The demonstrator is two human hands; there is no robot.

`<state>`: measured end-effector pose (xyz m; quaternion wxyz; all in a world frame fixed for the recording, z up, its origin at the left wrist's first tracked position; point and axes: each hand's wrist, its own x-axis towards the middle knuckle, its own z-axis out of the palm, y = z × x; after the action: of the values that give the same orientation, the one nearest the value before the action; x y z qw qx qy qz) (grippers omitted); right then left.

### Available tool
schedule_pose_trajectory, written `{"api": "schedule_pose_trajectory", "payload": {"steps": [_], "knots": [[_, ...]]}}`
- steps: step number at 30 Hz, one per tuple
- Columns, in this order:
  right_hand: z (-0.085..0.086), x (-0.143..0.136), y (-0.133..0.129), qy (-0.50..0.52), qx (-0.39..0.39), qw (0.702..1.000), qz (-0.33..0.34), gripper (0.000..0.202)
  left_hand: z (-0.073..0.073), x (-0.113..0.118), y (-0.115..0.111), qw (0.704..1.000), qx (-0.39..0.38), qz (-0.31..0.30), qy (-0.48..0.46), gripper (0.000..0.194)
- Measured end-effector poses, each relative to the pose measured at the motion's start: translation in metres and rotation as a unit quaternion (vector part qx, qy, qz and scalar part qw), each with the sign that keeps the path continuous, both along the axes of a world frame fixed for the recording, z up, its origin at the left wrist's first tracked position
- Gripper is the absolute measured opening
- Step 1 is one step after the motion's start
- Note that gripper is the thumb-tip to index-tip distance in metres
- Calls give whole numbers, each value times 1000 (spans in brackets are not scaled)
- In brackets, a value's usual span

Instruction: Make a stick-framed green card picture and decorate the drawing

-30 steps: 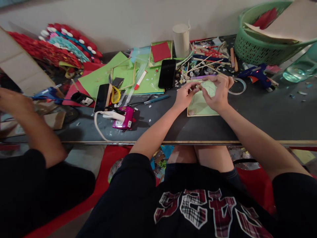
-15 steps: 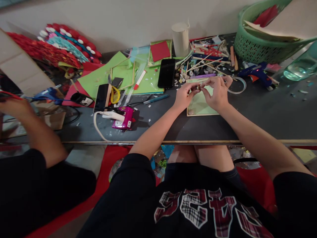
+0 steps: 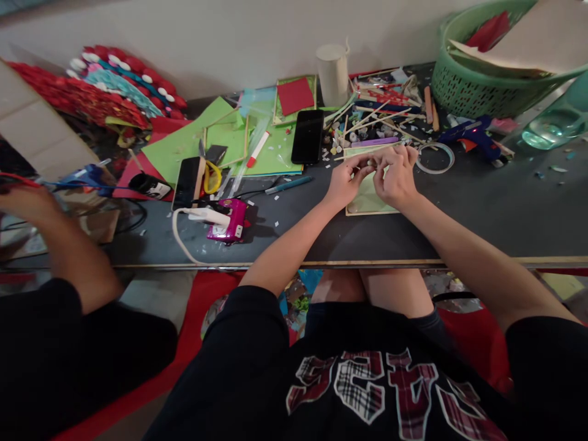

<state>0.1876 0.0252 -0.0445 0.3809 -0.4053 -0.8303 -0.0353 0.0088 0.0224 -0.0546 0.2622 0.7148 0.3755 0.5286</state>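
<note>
Fingertips of my left hand [image 3: 345, 180] and my right hand [image 3: 395, 176] meet above a pale green panel with a thin light wooden edge [image 3: 371, 199]. Both hands are pinched round something small that their fingers hide. Just behind them lie a purple stick [image 3: 374, 142] and a heap of thin wooden sticks and small scraps [image 3: 383, 119]. A roll of clear tape [image 3: 435, 158] rests right of my right hand. To the left of my left hand lies a black phone [image 3: 307, 136].
A blue glue gun [image 3: 475, 136], a green basket [image 3: 478, 89] and a clear bottle [image 3: 549, 131] stand at the right. Leftward are green paper [image 3: 184, 141], a second phone [image 3: 187, 180], a magenta power adapter [image 3: 234, 219] and another person's arm [image 3: 68, 245]. A white cup [image 3: 333, 75] stands behind.
My right hand's fingers have curled in, and its raised fingers have come down closer to my left hand. The hands remain together over the panel.
</note>
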Motion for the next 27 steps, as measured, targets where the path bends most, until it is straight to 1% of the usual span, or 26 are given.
{"api": "schedule_pose_trajectory", "payload": {"steps": [3,6,8,10,13,15,20,24,27], "knots": [[-3,2,1,-1,17,1000,-1,7,1,3,-1,999,-6,-23,-27,61],[-6,4,0,14,60,998,-5,4,3,5,-2,996,-24,-58,-57,66],[-6,6,-1,30,81,996,-11,7,4,4,0,993,-50,-74,-72,66],[-6,9,-1,50,68,996,-23,14,4,-1,3,991,-69,-77,-86,66],[-1,11,-2,88,27,995,-31,25,5,-11,8,992,-71,-55,-88,66],[4,10,-4,95,10,995,-26,29,6,-16,9,995,-65,-33,-70,65],[16,3,-8,52,-42,998,-21,36,10,-17,3,999,-35,-1,-10,59],[18,1,-8,39,-46,998,-31,37,14,-15,-4,999,-30,23,27,48],[16,2,-7,29,-38,998,-36,36,14,-14,-5,998,-25,33,35,43]]}}
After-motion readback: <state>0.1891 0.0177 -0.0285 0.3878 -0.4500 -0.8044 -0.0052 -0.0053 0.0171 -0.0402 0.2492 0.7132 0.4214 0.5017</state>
